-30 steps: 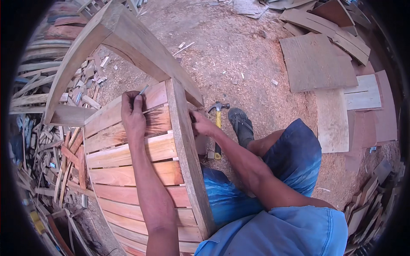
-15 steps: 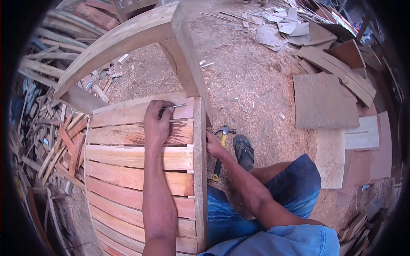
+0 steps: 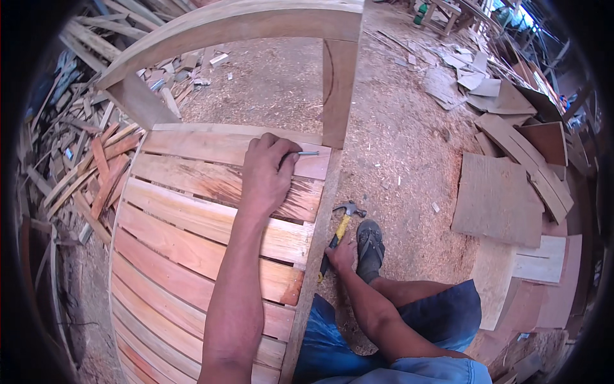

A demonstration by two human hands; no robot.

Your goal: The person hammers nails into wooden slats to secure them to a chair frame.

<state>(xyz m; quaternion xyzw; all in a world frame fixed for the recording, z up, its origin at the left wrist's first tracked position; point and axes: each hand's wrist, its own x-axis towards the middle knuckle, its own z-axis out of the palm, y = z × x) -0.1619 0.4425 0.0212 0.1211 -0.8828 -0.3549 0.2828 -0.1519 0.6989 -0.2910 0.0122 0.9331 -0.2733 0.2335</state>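
Note:
My left hand (image 3: pixel 268 168) is closed in a pinch over the slatted wooden seat (image 3: pixel 176 230), near its far right corner. A thin metal rod (image 3: pixel 308 153), possibly a nail or punch, sticks out of its fingers to the right, lying low over the end slat. Beyond the seat's right edge, my right hand (image 3: pixel 343 253) is low down on the handle of a claw hammer (image 3: pixel 344 223) with a yellow and black grip. Its fingers are curled round the grip, partly hidden. The hammer's head points away from me, beside my sandalled foot (image 3: pixel 369 246).
A wooden armrest frame (image 3: pixel 224 27) rises at the seat's far end. Scrap wood (image 3: pixel 96 166) is heaped at the left. Flat boards (image 3: pixel 499 198) and broken sheets lie at the right on a floor strewn with shavings. Dark streaks mark one slat.
My right hand has moved from beside the seat's edge onto the hammer's handle. My left hand still holds the rod near the corner. The whole view has shifted and turned.

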